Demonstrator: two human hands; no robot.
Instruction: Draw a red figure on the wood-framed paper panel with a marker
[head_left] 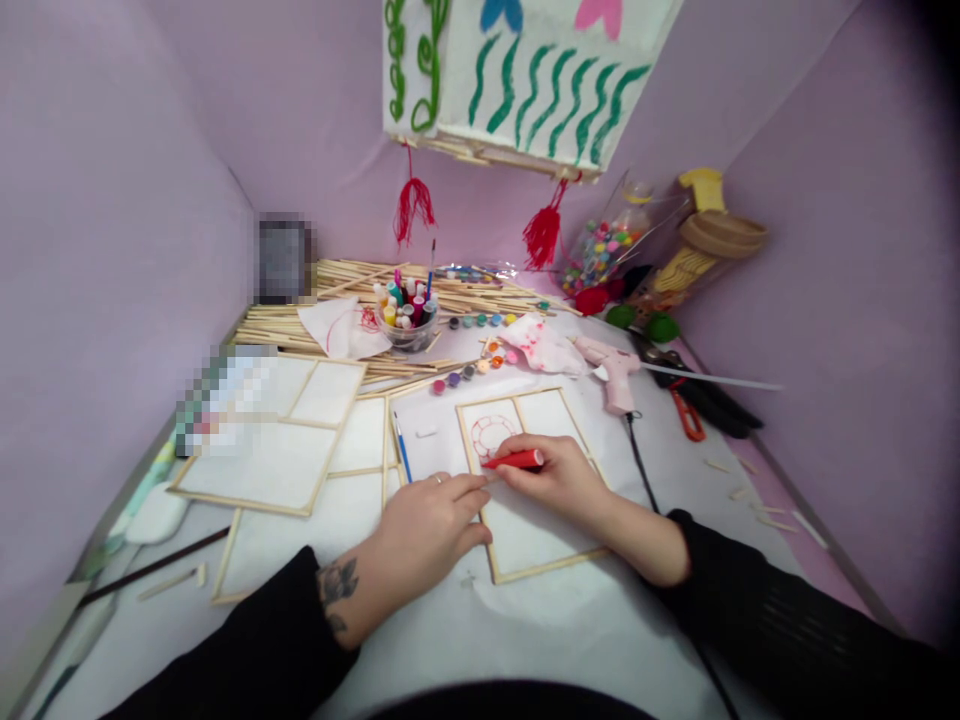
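Observation:
My right hand [559,480] grips a red marker [521,460], its tip on a white panel in a thin wooden frame [544,535]. A red outline drawing [493,436], round with a segmented ring, shows in the panel's upper left part. My left hand [435,525] lies with fingers spread across the frame's left edge, fingertips close to the marker tip, holding nothing. Just left of the frame are a blue paintbrush [403,448] and a small white cap [426,433].
More framed panels [274,455] overlap at the left. Behind are wooden sticks [337,275], a cup of markers [407,325], paint pots [454,380] and stained tissue [541,345]. A pink glue gun [616,372] and black-handled pliers [712,405] lie right. A painted lantern [517,90] hangs above.

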